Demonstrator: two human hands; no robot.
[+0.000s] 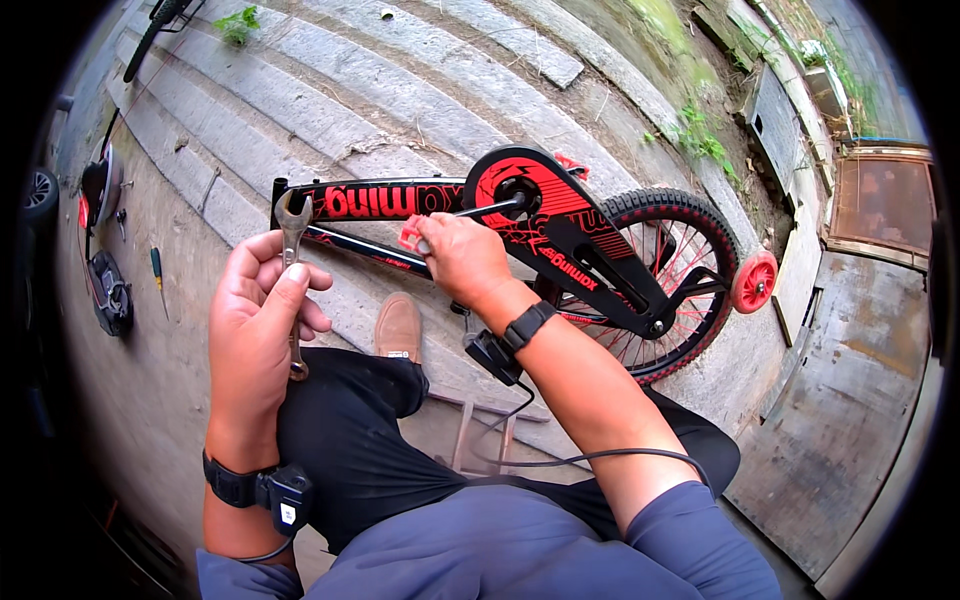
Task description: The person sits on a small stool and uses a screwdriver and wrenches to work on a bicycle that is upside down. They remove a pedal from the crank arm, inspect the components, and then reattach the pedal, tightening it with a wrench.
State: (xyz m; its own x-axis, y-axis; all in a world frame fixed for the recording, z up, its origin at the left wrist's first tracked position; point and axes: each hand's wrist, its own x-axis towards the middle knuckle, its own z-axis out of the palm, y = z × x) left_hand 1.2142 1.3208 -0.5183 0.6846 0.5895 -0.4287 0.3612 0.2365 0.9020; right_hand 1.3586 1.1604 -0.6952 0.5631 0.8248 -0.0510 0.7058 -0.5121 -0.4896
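Observation:
My left hand (268, 308) holds a steel wrench (294, 228) upright, its open end up by the frame's front end. My right hand (455, 255) is closed round a red pedal (410, 232) at the end of a black crank arm. A black and red bicycle (620, 275) lies across the paving in front of me, its black frame tube (330, 243) to the left and its red-patterned chain guard (500, 165) at the middle. The rear wheel (715, 325) carries a small red training wheel (754, 282).
A screwdriver (156, 265), a black bag (110, 295) and other small parts lie on the ground at left. Another bicycle's tyre (145, 40) shows at top left. Stone slabs (300, 90) with weeds lie beyond the bicycle. A metal sheet (820, 420) lies at right.

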